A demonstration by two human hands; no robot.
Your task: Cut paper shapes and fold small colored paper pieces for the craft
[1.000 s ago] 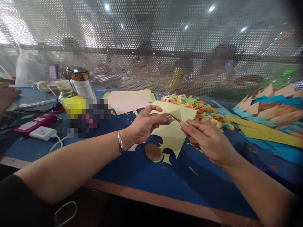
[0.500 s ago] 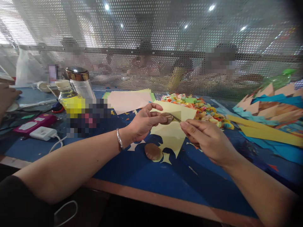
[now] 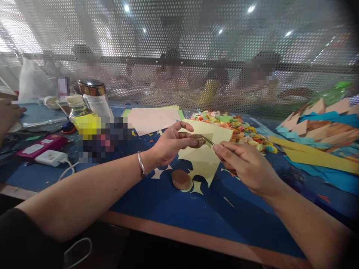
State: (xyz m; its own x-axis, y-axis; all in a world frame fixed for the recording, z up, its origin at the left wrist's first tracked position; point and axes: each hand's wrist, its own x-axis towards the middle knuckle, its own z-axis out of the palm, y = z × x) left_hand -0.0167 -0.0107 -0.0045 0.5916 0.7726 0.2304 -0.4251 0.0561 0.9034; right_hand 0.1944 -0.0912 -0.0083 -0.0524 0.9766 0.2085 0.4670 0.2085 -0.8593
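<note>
My left hand (image 3: 176, 144) pinches a thin brownish piece (image 3: 201, 139) between thumb and finger, the other fingers loosely curled. Slim dark tweezers (image 3: 208, 140) are gripped in my right hand (image 3: 241, 160), their tips meeting the edge of that piece. Whether the tips have closed on it is too small to tell. Below both hands lies a pale yellow paper sheet (image 3: 206, 160) with rounded cut-outs along its edge. A round brown disc (image 3: 181, 180) rests at its lower left, beside a star-shaped yellow scrap (image 3: 197, 187).
Behind my hands is a heap of colourful paper pieces (image 3: 246, 136), near a pink sheet (image 3: 154, 118). Folded paper spikes (image 3: 322, 119) stand right. A yellow-labelled bottle (image 3: 86, 123), a tumbler (image 3: 97, 99) and a power strip (image 3: 42, 145) are left. Another person's hand (image 3: 9, 114) shows far left.
The tweezers have tilted slightly at the edge of the brownish piece, with my right hand barely shifting. My left hand stays nearly still.
</note>
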